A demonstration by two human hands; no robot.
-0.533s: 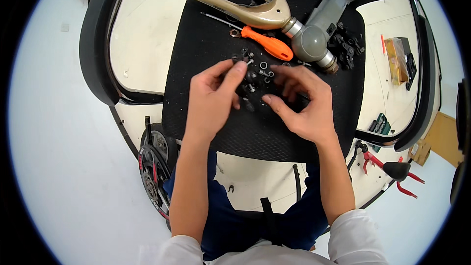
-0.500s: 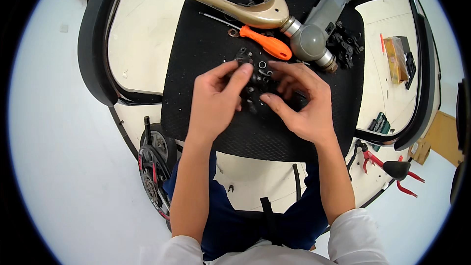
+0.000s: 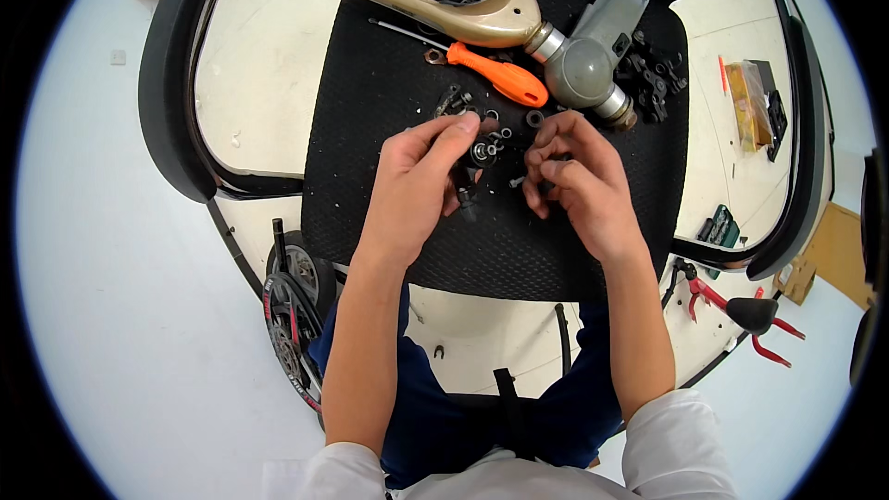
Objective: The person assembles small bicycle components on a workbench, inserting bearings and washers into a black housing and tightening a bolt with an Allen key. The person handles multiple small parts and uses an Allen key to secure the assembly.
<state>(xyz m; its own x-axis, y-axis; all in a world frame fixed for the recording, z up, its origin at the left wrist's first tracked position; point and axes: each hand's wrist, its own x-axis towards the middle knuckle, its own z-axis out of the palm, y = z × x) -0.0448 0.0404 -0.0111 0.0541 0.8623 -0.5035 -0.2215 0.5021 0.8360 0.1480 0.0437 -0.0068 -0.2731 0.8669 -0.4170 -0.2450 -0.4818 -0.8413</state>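
Observation:
My left hand [image 3: 419, 164] is closed, thumb and forefinger pinched on a small black metal part [image 3: 482, 154] with a silver ring-shaped end. My right hand [image 3: 585, 181] hovers just right of it with fingers curled in; whatever they hold, if anything, is hidden. A small silver bolt [image 3: 517, 182] shows beside its fingertips. Above them a dark washer [image 3: 534, 118] lies on the black mesh seat [image 3: 482, 255]. More small rings and dark hardware [image 3: 452, 99] lie just beyond my left fingertips.
Farther back lie an orange-handled screwdriver [image 3: 500, 74], a beige fork [image 3: 472, 23] and a grey metal frame joint [image 3: 582, 72]. Black parts [image 3: 653, 79] are piled at right. Armrests [image 3: 176, 83] flank the seat. On the floor are a wheel [image 3: 289, 315] and a red-handled tool [image 3: 741, 313].
My right hand has drawn back slightly to the right and its fingers have curled in. The ringed end of the part in my left hand now shows more clearly.

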